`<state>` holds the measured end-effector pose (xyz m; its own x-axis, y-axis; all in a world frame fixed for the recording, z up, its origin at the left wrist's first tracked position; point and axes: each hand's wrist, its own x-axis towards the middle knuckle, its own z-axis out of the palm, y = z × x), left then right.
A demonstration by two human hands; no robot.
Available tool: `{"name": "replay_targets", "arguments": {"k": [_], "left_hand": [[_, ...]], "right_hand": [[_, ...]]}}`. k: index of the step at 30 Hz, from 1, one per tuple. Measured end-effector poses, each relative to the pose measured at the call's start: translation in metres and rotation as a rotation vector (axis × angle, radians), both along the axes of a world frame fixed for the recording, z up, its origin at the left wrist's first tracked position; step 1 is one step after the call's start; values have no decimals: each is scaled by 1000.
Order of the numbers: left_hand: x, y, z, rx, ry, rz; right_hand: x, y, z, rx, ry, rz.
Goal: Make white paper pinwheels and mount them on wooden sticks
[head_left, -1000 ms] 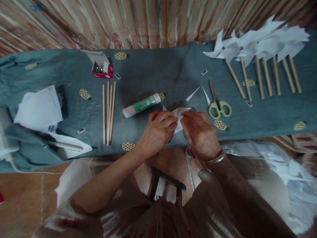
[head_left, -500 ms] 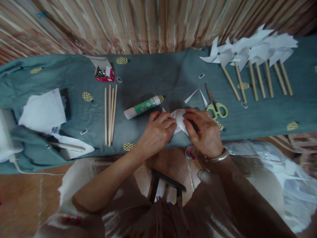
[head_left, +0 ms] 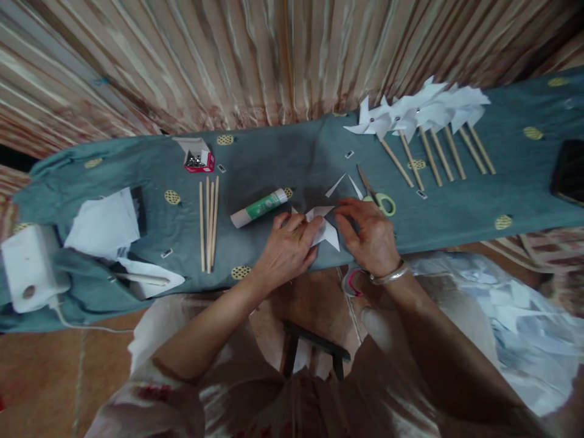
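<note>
A white folded paper piece (head_left: 325, 226) with pointed flaps lies on the teal cloth (head_left: 283, 158) near the table's front edge. My left hand (head_left: 285, 250) presses down on its left side with the fingers curled over it. My right hand (head_left: 368, 236) rests at its right side, fingertips pinching a flap; a metal bangle circles that wrist. A green and white glue stick (head_left: 258, 208) lies just left of the paper. Green-handled scissors (head_left: 376, 196) lie just beyond my right hand, with two thin paper offcuts (head_left: 342, 182) beside them.
Several wooden sticks (head_left: 208, 222) lie to the left, behind them an open red box of pins (head_left: 198, 159). White paper sheets (head_left: 104, 226) and a white device (head_left: 30, 267) sit far left. Several finished paper pinwheels on sticks (head_left: 422, 115) lie back right; a dark phone (head_left: 568, 173) at the right edge.
The camera has tilted up and back, so the table sits lower and smaller in view. My right hand has shifted from covering the paper to gripping its right flap, exposing a lower point.
</note>
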<state>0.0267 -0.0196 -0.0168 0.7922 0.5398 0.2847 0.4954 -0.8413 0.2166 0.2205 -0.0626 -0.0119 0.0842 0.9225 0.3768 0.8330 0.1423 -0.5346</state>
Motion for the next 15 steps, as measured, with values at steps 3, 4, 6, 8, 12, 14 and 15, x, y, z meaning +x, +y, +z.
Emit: {"name": "replay_targets", "arguments": {"k": [3,4,6,8,12,14,15], "left_hand": [[2,1,-2,14,-5,2],[3,2,-4,31,-18,3],[4,4,-7,70,-51,5],[6,6,-9,93,-75,9],[8,12,-12,80,-87,12],[10,15,-11,74,-94,10],[10,16,-11,72,-95,8]], "right_hand": [[1,0,-2,-3,9,-1],[1,0,-2,-1,10,-2],[1,-1,-3,2,9,-4],[1,0,-4,-3,8,-9],[1,0,-5,-19,21,-20],[0,1,-4,-18,32,-21],[0,1,-4,-17,37,-21]]}}
